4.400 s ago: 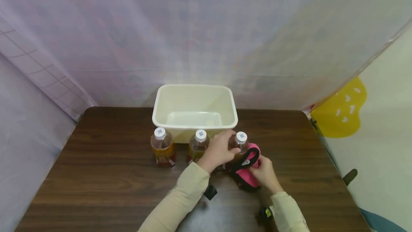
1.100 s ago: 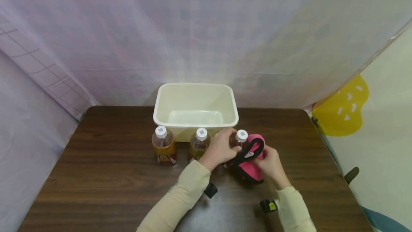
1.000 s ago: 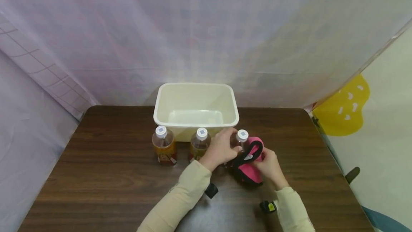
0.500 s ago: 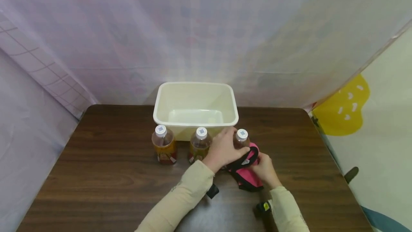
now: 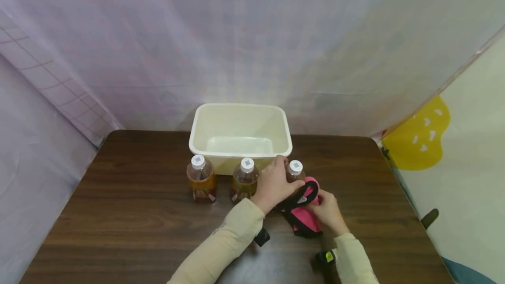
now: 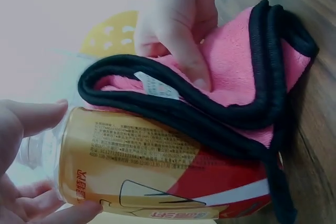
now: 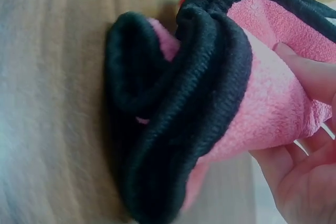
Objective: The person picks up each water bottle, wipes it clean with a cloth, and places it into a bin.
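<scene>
On the right of the row, a drink bottle (image 5: 296,168) with a white cap stands upright in the head view. My left hand (image 5: 272,185) grips it round the upper part, thumb on the near side. A pink cloth (image 5: 307,220) with thick black edging is bunched in my right hand (image 5: 328,211), which pinches it between thumb and fingers. In the left wrist view the folded cloth (image 6: 231,61) lies along the side of the bottle's gold and red label (image 6: 131,156). The right wrist view shows the cloth's rolled black edges close over the wood.
Two more capped bottles stand to the left, one in the middle (image 5: 245,183) and one at the end (image 5: 202,183). Behind the row sits a cream plastic tub (image 5: 240,157) on the brown wooden table (image 5: 118,214). A pale curtain (image 5: 236,47) hangs at the table's back edge.
About a second ago my right hand and the cloth were farther up and right; they have come back down and left along the bottle. My left thumb has shifted right across the bottle.
</scene>
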Demonstrator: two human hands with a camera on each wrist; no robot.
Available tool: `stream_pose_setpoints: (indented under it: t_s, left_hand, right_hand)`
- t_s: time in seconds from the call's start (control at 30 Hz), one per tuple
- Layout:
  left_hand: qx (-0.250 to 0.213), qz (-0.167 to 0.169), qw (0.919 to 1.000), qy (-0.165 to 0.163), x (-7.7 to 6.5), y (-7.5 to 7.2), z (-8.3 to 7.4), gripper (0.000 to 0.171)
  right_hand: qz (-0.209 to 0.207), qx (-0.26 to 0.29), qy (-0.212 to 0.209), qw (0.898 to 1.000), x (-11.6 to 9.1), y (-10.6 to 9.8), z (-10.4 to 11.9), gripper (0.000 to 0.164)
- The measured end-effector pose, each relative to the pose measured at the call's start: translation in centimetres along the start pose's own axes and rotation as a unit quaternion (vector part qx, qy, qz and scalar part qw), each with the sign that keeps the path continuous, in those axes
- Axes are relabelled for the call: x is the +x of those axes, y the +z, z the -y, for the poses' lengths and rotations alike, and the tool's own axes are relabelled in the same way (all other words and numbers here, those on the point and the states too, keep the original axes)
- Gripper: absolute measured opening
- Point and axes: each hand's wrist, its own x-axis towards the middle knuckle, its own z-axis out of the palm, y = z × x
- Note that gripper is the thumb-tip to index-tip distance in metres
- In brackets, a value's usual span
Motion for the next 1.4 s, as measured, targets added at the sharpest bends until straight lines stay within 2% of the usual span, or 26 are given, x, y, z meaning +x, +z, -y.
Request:
stream_pose_setpoints:
  t_s: [0.13,0.27,0.43,0.53,0.63,0.77,1.03,1.4]
  left_hand:
    - [-0.030,0.006,0.9994,-0.015,0.0,0.0,0.1,0.055]
    - [-0.043,0.013,0.9990,-0.007,0.0,-0.2,0.1,0.051]
    - [-0.019,0.021,0.9996,0.009,0.1,-0.9,0.2,0.049]
    - [-0.005,0.041,0.9990,0.015,0.2,-1.4,0.2,0.050]
    - [-0.006,0.064,0.9977,0.021,0.4,-1.6,0.2,0.050]
    - [-0.023,0.084,0.9959,0.023,0.6,-1.8,0.2,0.049]
    - [-0.034,0.108,0.9933,0.022,0.8,-1.9,0.2,0.048]
    - [-0.074,0.099,0.9923,0.014,0.9,-2.0,0.3,0.041]
  right_hand:
    - [-0.009,0.021,-0.004,1.000,-0.3,-1.2,0.5,0.021]
    - [-0.011,0.028,-0.007,1.000,-0.5,-2.8,1.5,0.018]
    - [-0.019,0.017,-0.009,1.000,-0.6,-4.9,2.6,0.016]
    - [-0.025,0.007,-0.024,0.999,-1.0,-5.9,4.8,0.014]
    - [-0.025,0.003,-0.037,0.999,-1.1,-6.5,5.6,0.014]
    - [-0.019,0.002,-0.056,0.998,-0.5,-6.8,4.4,0.015]
    - [0.000,-0.012,-0.083,0.996,0.3,-6.7,5.3,0.014]
    - [0.031,-0.018,-0.084,0.996,1.0,-6.0,7.0,0.017]
